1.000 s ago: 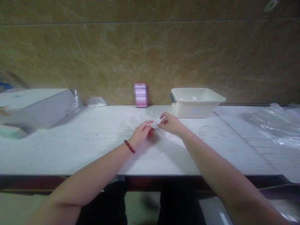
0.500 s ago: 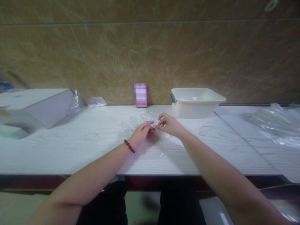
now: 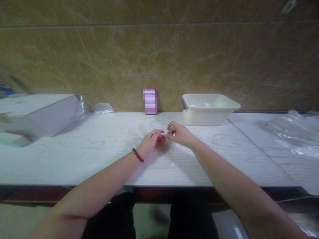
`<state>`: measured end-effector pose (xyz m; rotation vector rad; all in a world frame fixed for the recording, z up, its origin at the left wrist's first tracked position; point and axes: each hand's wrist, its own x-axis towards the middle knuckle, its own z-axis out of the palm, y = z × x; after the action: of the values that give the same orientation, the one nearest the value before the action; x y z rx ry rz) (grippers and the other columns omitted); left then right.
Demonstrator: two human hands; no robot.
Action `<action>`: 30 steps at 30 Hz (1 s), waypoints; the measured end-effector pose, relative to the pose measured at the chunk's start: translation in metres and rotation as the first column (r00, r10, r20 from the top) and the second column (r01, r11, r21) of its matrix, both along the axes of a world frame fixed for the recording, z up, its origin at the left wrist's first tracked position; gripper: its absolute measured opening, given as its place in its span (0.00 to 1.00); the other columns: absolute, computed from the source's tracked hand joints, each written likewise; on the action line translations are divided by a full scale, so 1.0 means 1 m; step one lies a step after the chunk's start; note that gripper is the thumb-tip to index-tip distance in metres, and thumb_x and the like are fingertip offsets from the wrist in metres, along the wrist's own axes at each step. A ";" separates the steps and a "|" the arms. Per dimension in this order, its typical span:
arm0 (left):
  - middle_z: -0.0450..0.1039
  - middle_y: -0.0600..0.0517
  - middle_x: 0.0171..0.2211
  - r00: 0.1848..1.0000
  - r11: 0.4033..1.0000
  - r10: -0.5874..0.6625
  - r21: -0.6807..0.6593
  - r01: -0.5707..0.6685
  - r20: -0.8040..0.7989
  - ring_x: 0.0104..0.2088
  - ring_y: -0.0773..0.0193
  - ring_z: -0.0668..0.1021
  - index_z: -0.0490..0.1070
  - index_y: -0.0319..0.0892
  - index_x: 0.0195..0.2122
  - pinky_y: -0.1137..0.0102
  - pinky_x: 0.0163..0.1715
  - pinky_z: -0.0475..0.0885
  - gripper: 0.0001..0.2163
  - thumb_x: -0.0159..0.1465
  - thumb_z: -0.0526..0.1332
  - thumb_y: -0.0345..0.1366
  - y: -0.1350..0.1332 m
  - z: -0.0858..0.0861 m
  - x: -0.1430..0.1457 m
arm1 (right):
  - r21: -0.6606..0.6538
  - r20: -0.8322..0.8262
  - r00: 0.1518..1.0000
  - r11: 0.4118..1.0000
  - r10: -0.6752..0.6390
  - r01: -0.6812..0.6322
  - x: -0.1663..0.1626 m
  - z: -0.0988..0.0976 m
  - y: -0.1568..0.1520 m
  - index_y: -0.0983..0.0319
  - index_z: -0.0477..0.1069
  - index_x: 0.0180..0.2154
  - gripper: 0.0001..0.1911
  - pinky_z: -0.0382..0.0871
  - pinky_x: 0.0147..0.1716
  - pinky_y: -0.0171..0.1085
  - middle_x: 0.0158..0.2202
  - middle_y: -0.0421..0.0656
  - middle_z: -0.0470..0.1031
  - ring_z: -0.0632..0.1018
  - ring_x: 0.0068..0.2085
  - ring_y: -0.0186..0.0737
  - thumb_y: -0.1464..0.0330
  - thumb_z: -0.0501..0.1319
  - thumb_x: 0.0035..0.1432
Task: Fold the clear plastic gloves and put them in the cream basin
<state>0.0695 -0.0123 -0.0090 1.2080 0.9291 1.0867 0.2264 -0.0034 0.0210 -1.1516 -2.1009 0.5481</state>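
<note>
My left hand (image 3: 151,139), with a red bead bracelet (image 3: 138,155) at its wrist, is over the middle of the white table. Its fingers are curled and the thumb is close to them. Facing it, my right hand (image 3: 178,132) has its thumb and fingertips drawn together in a pinch. The fingertips of both hands almost meet. Thin clear plastic (image 3: 142,128) lies under and around the hands, and both seem closed on part of it. Its edges are hard to make out, and anything smaller between the fingers is hidden.
A cream plastic tub (image 3: 206,116) with a grey handle stands behind my right hand. A phone-like device (image 3: 150,102), its screen blurred, leans against the tiled wall. At left is a white box (image 3: 52,116) beside a clear bag (image 3: 103,108). More clear plastic bags (image 3: 296,132) lie at right.
My right fingertips have shifted slightly downward and the index finger has bent a little. The left hand has hardly moved; its thumb and fingers are slightly closer.
</note>
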 end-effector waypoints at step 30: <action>0.70 0.54 0.24 0.727 0.966 0.189 0.257 -0.017 -0.660 0.20 0.71 0.72 0.66 0.40 0.32 0.78 0.20 0.65 0.07 0.50 0.55 0.28 0.003 0.000 -0.017 | 0.022 0.256 0.963 0.997 -0.078 0.074 0.011 0.003 0.008 0.61 0.69 0.32 0.09 0.61 0.28 0.29 0.26 0.39 0.71 0.70 0.27 0.30 0.70 0.55 0.46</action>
<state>0.0528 -0.0095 -0.0090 1.8376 1.4740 0.8470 0.2371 0.0042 0.0238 -1.3512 -2.2616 0.3645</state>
